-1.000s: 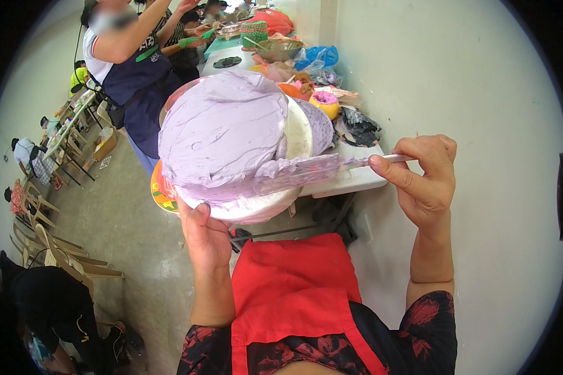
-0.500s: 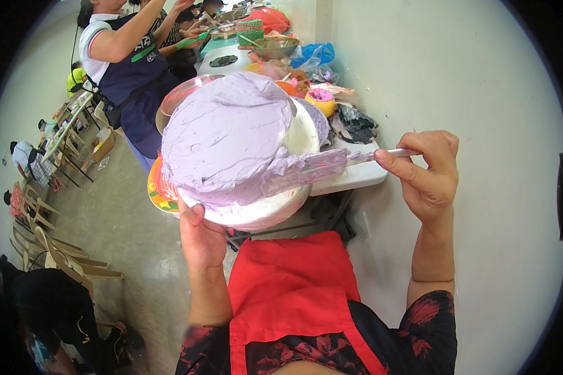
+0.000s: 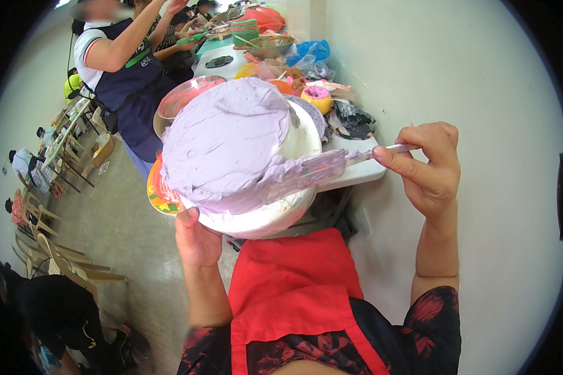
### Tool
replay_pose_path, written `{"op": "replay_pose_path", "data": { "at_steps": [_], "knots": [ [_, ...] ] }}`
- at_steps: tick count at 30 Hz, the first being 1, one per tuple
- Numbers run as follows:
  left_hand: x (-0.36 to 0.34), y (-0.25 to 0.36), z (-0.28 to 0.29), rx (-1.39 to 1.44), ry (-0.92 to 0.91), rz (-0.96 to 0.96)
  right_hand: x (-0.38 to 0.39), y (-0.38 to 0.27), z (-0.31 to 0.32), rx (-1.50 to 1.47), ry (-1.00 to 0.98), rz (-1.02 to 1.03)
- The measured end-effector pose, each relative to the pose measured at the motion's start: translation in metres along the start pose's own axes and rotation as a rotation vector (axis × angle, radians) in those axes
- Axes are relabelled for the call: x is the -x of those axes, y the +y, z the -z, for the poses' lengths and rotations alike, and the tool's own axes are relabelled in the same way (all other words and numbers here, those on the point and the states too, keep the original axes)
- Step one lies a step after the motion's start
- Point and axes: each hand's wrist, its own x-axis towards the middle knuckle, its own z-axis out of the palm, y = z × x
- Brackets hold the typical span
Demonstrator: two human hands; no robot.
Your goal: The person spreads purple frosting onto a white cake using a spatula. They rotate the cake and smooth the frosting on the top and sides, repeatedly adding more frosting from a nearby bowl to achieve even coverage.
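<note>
A large round cake (image 3: 225, 137) is covered over its top and near-left side with lavender icing. White surface still shows along its right edge and lower side. My left hand (image 3: 197, 240) grips the lower left edge, thumb up against the rim and the other fingers mostly hidden beneath. Between the thumb and fingers of my right hand (image 3: 426, 164) is the pale handle of an icing spatula (image 3: 364, 155). Its blade, thickly smeared with lavender icing, lies against the cake's right front side.
Behind the cake, a white table (image 3: 356, 175) carries a yellow-orange cup with pink contents (image 3: 317, 99), a black plastic bag (image 3: 351, 120), a blue bag (image 3: 311, 52) and bowls. A person in a navy apron (image 3: 134, 94) stands at left. A wall (image 3: 481, 94) rises on the right.
The cake has turned or tilted slightly, with a bit more of its white lower side showing. My left hand sits slightly lower left; the spatula stays against the icing.
</note>
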Motion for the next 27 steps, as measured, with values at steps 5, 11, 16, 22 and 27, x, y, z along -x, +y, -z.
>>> {"op": "replay_pose_path", "data": {
  "at_steps": [5,11,16,22,27],
  "knots": [
    [-0.003,-0.002,0.008,0.028,-0.03,-0.001,-0.002,0.001,0.001,-0.021,-0.002,0.015],
    [-0.003,0.003,0.018,0.06,-0.066,0.035,-0.005,0.0,0.004,-0.031,-0.021,0.011],
    [-0.001,0.004,0.022,0.086,-0.063,0.034,-0.006,0.001,0.006,-0.043,-0.022,0.019],
    [0.001,0.006,0.031,0.107,-0.092,0.057,-0.007,-0.001,0.009,-0.048,-0.029,0.011],
    [0.004,0.008,0.031,0.116,-0.108,0.067,-0.007,-0.002,0.011,-0.046,-0.039,0.019]
  ]
}}
